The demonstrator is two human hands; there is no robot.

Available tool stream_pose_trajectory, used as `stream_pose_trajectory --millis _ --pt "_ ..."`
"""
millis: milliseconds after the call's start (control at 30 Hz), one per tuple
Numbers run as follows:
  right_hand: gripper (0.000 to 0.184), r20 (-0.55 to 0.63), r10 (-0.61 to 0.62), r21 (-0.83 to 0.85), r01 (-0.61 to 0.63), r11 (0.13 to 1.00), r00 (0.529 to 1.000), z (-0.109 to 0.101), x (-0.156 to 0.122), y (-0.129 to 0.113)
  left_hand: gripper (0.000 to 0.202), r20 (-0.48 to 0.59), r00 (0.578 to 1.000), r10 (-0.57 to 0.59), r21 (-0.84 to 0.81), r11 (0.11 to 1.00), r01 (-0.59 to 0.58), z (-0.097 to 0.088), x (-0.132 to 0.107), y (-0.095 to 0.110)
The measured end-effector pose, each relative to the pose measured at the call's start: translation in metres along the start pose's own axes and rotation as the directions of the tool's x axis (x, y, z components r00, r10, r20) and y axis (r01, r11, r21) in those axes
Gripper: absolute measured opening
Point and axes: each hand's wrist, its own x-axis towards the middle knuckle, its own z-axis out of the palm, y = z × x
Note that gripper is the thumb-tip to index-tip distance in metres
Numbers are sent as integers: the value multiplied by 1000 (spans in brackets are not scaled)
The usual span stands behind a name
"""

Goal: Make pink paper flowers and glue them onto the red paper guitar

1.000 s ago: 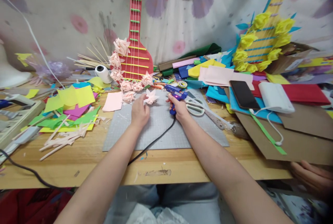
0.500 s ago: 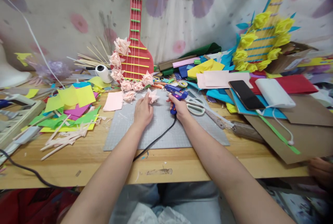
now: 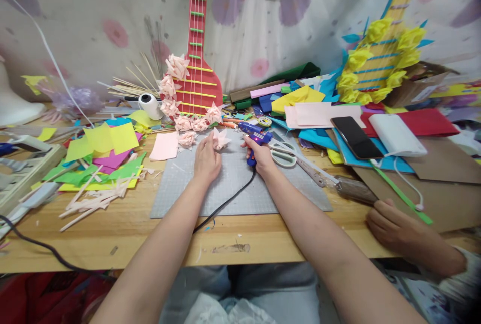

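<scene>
A pink paper flower (image 3: pixel 221 140) is held in the closed fingers of my left hand (image 3: pixel 206 159), above the grey cutting mat (image 3: pixel 225 191). My right hand (image 3: pixel 260 156) is wrapped round a blue hot glue gun (image 3: pixel 255 134), its nozzle pointing left towards the flower and its black cord trailing down across the mat. Behind my hands stands a red paper lute (image 3: pixel 205 78) with yellow and green bars. Pink flowers line its left side and bottom. One more pink flower (image 3: pixel 187 139) and a pink paper square (image 3: pixel 164 146) lie left of my left hand.
Scissors (image 3: pixel 283 154) and a long-bladed tool (image 3: pixel 355 189) lie right of the mat. A co-worker's hand (image 3: pixel 394 223) rests by the cardboard at right. Further right are a phone (image 3: pixel 355 137) and a power bank (image 3: pixel 398 134). Coloured paper scraps (image 3: pixel 101 141) are piled left.
The co-worker's hand has reached in from the right edge to the end of the long-bladed tool. My own hands have barely moved; the flower in my left hand is turned slightly.
</scene>
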Motion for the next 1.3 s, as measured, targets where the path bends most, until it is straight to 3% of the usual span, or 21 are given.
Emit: stream_pose_trajectory --millis 100,267,467,933,1067,1167,1300 --pt "29 -4 0 -1 0 1000 1000 0 0 -1 70 -41 999 -13 -16 1000 12 -1 0 0" --pt "30 -4 5 -9 -5 1000 1000 1 0 -1 68 -19 999 -42 -17 999 42 -1 0 0" --pt "30 2 2 8 -2 1000 1000 0 1 1 69 -93 992 -83 -29 996 80 -4 -2 -1" --pt "31 -1 1 21 -1 1000 1000 1 -1 -1 67 -67 989 -134 -28 991 133 -2 -2 -3" --pt "30 6 2 1 -2 1000 1000 0 0 -1 64 -112 985 -133 -35 991 129 -2 -2 -3" --pt "29 10 2 6 -2 1000 1000 0 1 1 54 -167 977 -130 -51 991 123 -4 -2 -4" --pt "27 -6 9 13 -9 1000 1000 1 1 0 21 -238 949 -205 -44 979 201 -8 -2 -6"
